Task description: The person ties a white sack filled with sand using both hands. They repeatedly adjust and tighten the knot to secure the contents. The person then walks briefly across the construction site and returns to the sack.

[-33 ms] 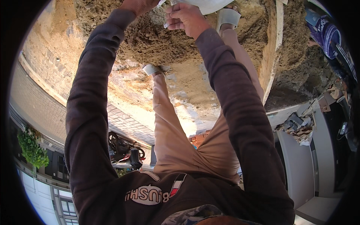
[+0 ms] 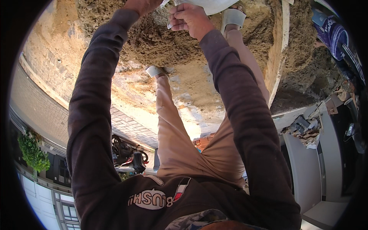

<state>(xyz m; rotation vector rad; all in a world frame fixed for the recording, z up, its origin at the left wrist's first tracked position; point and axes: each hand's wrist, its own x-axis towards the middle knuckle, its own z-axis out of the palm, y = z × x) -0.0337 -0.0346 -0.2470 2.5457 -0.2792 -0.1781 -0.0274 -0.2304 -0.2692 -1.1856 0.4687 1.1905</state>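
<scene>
Outdoors, in the head view, loose brown soil covers the working ground, giving way to a pale-stained, sunlit surface around the wearer's feet. A narrow pale edging runs along the right of the soil. At left lies block paving, with a dark motorcycle beyond it and a leafy green plant by a building front. A pile of rubble and scraps sits at lower right.

Container noted: one white sack, above the soil, partly cut off by the top edge; contents cannot be determined. The right hand is closed, thumb and fingertips pinching the sack's edge. The left hand is near the sack, cropped; its grip cannot be told.

Markings: outlined lettering fills a white oval patch on the dark sweatshirt; white lettering also shows on a second person's blue garment.
</scene>
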